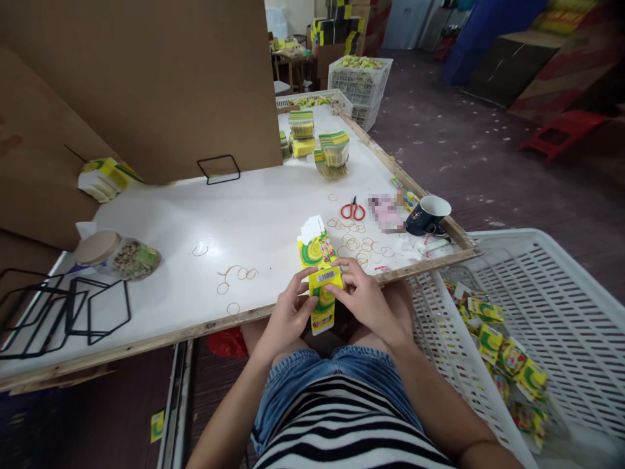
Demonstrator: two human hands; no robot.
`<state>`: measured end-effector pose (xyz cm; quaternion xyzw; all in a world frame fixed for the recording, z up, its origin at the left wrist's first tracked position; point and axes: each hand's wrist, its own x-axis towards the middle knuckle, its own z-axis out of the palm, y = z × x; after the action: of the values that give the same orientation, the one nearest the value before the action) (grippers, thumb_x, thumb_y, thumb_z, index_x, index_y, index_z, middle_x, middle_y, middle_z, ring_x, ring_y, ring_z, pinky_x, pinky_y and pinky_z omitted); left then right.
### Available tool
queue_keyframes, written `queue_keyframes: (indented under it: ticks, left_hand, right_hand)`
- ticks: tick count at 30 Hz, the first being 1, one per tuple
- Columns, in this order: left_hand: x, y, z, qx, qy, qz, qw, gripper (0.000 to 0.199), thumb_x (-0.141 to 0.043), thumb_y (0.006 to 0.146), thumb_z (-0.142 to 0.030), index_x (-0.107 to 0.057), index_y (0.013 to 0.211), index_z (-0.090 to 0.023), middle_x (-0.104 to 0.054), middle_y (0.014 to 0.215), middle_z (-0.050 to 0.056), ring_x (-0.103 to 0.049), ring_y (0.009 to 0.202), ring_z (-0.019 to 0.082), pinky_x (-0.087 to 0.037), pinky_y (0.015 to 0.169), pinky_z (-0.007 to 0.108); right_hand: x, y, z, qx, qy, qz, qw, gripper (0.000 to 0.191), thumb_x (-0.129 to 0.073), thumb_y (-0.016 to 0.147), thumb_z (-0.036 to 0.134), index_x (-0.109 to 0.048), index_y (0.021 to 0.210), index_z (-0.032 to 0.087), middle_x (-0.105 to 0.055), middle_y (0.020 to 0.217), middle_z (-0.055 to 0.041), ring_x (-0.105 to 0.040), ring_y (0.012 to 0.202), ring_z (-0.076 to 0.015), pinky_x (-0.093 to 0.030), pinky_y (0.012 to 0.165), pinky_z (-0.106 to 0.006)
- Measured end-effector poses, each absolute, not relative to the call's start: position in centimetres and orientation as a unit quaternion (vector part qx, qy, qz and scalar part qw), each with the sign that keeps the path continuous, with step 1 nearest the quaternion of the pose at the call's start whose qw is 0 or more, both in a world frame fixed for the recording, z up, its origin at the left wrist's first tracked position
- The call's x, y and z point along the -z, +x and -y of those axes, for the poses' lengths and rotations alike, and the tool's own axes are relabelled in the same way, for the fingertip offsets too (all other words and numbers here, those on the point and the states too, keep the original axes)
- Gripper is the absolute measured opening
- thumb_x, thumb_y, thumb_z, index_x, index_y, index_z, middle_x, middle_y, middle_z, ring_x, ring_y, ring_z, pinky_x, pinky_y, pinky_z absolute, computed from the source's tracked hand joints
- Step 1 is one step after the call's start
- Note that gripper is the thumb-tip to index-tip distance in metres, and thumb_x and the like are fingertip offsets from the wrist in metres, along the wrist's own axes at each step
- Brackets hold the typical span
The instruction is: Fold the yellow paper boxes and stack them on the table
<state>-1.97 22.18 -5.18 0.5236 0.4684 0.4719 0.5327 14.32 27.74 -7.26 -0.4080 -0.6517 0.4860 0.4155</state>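
Note:
Both hands hold a flat yellow-green carton (323,298) with a barcode, at the front edge of the white table (185,254). My left hand (291,309) pinches its left side, fingers bent around the edge. My right hand (360,292) grips the right side, thumb lying on the printed face. Just beyond the held carton, a fanned stack of similar cartons (315,244) lies on the table. Rubber bands (359,251) are scattered to the right of the stack, and red-handled scissors (353,210) lie behind them.
A dark mug (427,216) stands at the right table edge. At the left are a lidded jar (120,255) and black wire frames (97,312). Bundled cartons (333,153) stand at the back. A white crate (551,260) with small packets sits at the right. Cardboard (161,78) rises behind the table.

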Motion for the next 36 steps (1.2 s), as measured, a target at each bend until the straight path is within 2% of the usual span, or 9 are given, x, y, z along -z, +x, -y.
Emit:
queue_keyframes:
  ticks: [5,12,14,18,20,26,30,34,36]
  left_hand:
    - [5.0,-2.1,-22.6,-0.493,0.499,-0.460,0.545,0.051,-0.068,0.084,-0.031,-0.046,0.128,-0.022,-0.067,0.116,0.011,-0.070,0.082,0.018,-0.057,0.069,0.026]
    - [5.0,-0.2,-22.8,-0.477,0.521,-0.434,0.560,0.050,-0.069,0.083,-0.034,-0.049,0.126,-0.021,-0.069,0.112,0.010,-0.070,0.080,0.018,-0.056,0.070,0.027]
    - [5.1,0.1,-23.4,-0.474,0.554,-0.439,0.525,0.046,-0.065,0.086,-0.036,-0.051,0.127,-0.021,-0.070,0.109,0.011,-0.069,0.085,0.019,-0.055,0.075,0.029]
    - [6.5,-1.6,-26.2,-0.538,0.564,-0.543,0.313,0.037,-0.063,0.086,-0.036,-0.056,0.118,-0.020,-0.064,0.116,0.011,-0.061,0.107,0.022,-0.051,0.089,0.034]
    - [7.7,-3.1,-28.0,-0.541,0.510,-0.626,0.236,0.043,-0.067,0.081,-0.036,-0.055,0.118,-0.017,-0.064,0.108,0.010,-0.062,0.097,0.020,-0.050,0.084,0.034]
    - [9.4,-5.2,-30.9,-0.513,0.469,-0.654,0.299,0.057,-0.077,0.065,-0.036,-0.056,0.111,-0.010,-0.057,0.060,-0.004,-0.054,0.058,0.014,-0.044,0.059,0.027]
    - [7.8,-5.2,-29.3,-0.536,0.474,-0.627,0.307,0.052,-0.071,0.072,-0.040,-0.059,0.112,-0.011,-0.057,0.065,-0.003,-0.055,0.061,0.013,-0.045,0.061,0.025]
    - [5.2,-4.0,-26.2,-0.567,0.497,-0.575,0.316,0.035,-0.071,0.075,-0.037,-0.067,0.101,-0.014,-0.059,0.070,-0.001,-0.055,0.065,0.012,-0.046,0.063,0.023]
    - [4.1,-3.2,-24.9,-0.582,0.506,-0.553,0.316,0.030,-0.073,0.075,-0.036,-0.069,0.096,-0.015,-0.060,0.070,-0.001,-0.055,0.065,0.012,-0.046,0.061,0.022]
  right_hand:
    - [7.4,14.6,-27.6,-0.491,-0.391,0.657,0.418,0.039,-0.067,0.082,0.035,-0.058,0.118,0.022,-0.036,0.048,0.0112,-0.036,0.045,-0.0106,-0.030,0.047,-0.023]
    - [7.5,15.7,-27.2,-0.472,-0.366,0.623,0.504,0.025,-0.060,0.088,0.039,-0.069,0.104,0.021,-0.067,0.097,-0.0060,-0.060,0.078,-0.0163,-0.049,0.066,-0.027]
    - [7.9,16.6,-27.3,-0.500,-0.368,0.580,0.527,0.024,-0.064,0.086,0.038,-0.068,0.102,0.021,-0.068,0.094,-0.0051,-0.062,0.076,-0.0159,-0.051,0.064,-0.026]
    - [8.6,20.2,-28.4,-0.391,-0.379,0.330,0.771,0.027,-0.073,0.078,0.038,-0.062,0.097,0.022,-0.064,0.076,0.0031,-0.052,0.049,-0.0079,-0.042,0.044,-0.020]
    - [8.8,21.6,-29.2,-0.355,-0.340,0.203,0.847,0.032,-0.073,0.076,0.045,-0.059,0.091,0.021,-0.063,0.074,0.0033,-0.052,0.050,-0.0071,-0.041,0.043,-0.019]
    - [9.1,18.6,-29.1,-0.543,-0.360,0.226,0.725,0.038,-0.079,0.068,0.042,-0.060,0.092,0.019,-0.057,0.063,0.0056,-0.042,0.046,-0.0055,-0.031,0.042,-0.017]
    - [8.3,15.0,-27.9,-0.553,-0.401,0.317,0.658,0.027,-0.075,0.073,0.039,-0.062,0.086,0.019,-0.058,0.066,0.0035,-0.044,0.051,-0.0073,-0.033,0.046,-0.020]
    - [6.9,13.3,-27.9,-0.504,-0.421,0.462,0.597,0.031,-0.067,0.079,0.040,-0.064,0.102,0.020,-0.068,0.096,-0.0054,-0.057,0.070,-0.0141,-0.046,0.061,-0.026]
    - [6.6,12.9,-28.2,-0.525,-0.401,0.491,0.568,0.033,-0.068,0.079,0.040,-0.063,0.105,0.020,-0.070,0.095,-0.0064,-0.062,0.076,-0.0173,-0.050,0.069,-0.030]
